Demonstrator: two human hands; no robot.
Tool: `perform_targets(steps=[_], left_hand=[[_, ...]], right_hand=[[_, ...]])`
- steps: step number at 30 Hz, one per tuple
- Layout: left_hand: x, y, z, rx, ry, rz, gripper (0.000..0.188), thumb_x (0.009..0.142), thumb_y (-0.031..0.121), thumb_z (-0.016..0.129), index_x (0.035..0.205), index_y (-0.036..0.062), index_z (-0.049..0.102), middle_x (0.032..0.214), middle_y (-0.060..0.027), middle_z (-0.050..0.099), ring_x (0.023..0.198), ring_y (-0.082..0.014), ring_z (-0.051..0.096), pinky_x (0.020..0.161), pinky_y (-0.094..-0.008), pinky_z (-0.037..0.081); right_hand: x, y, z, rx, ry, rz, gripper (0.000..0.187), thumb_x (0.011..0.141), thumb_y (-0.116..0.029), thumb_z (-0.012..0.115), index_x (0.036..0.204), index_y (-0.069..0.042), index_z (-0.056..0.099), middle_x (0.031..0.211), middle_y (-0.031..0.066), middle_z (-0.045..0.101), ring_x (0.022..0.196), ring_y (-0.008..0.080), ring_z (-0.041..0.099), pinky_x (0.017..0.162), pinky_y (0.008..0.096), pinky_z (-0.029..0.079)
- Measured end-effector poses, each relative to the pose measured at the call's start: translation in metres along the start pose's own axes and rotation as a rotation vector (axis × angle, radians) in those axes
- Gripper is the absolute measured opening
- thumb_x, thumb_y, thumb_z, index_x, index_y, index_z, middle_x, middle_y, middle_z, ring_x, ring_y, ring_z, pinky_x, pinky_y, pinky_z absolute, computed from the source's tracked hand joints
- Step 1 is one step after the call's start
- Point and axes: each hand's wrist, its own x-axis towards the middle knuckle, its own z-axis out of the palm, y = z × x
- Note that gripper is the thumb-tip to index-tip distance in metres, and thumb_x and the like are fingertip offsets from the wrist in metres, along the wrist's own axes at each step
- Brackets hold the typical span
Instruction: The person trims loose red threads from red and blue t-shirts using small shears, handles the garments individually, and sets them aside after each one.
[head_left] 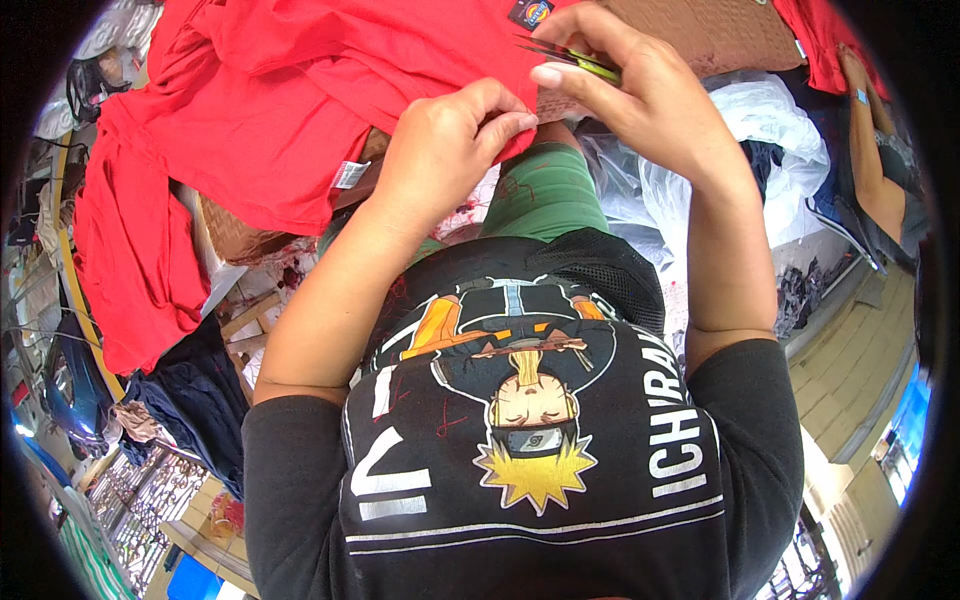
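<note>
While the left hand [447, 145] pinches the red garment [300, 95] by its edge, seemingly to steady it, the right hand [650, 100] grips green snips [598, 67] nearby; the garment overhangs the brown worktop [700, 38]'s near edge.

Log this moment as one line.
left hand: pinches red garment | right hand: holds green-handled snips | white label: at garment's edge

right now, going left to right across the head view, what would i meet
Navy cloth → white tag → left hand → snips → right hand → another person's forearm
</note>
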Motion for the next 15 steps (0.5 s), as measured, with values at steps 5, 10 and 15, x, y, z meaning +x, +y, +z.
perform_targets(steps=[5, 10, 15], left_hand=[[0.003, -0.01, -0.01, -0.263, -0.126, -0.112, 0.017, 0.092, 0.015, 0.062, 0.097, -0.0007, 0.065, 0.088, -0.0032, 0.07, 0.083, -0.0074, 0.063, 0.076, -0.0236, 0.05], [0.004, -0.01, -0.014, -0.402, -0.167, -0.15, 0.018, 0.094, 0.014, 0.06, 0.1, -0.0024, 0.063, 0.092, -0.0027, 0.069, 0.088, -0.0067, 0.061, 0.08, -0.0219, 0.049], [0.004, -0.015, -0.007, -0.439, -0.071, -0.08, 0.019, 0.09, 0.019, 0.064, 0.097, 0.002, 0.069, 0.082, -0.0077, 0.071, 0.075, -0.0106, 0.066, 0.068, -0.0263, 0.051]], right_hand=[[-0.013, 0.013, -0.011, 0.083, -0.13, -0.117, 0.023, 0.09, -0.016, 0.062, 0.105, 0.002, 0.059, 0.087, 0.0093, 0.062, 0.079, 0.0169, 0.06, 0.072, 0.03, 0.047], [-0.02, 0.016, -0.006, 0.07, -0.222, -0.135, 0.017, 0.088, -0.009, 0.062, 0.101, 0.002, 0.061, 0.088, 0.0101, 0.064, 0.082, 0.0198, 0.062, 0.072, 0.0305, 0.048], [-0.018, 0.011, 0.002, 0.032, -0.23, -0.096, 0.016, 0.087, -0.008, 0.064, 0.099, 0.001, 0.061, 0.086, 0.0088, 0.063, 0.08, 0.0171, 0.061, 0.071, 0.0293, 0.048]])
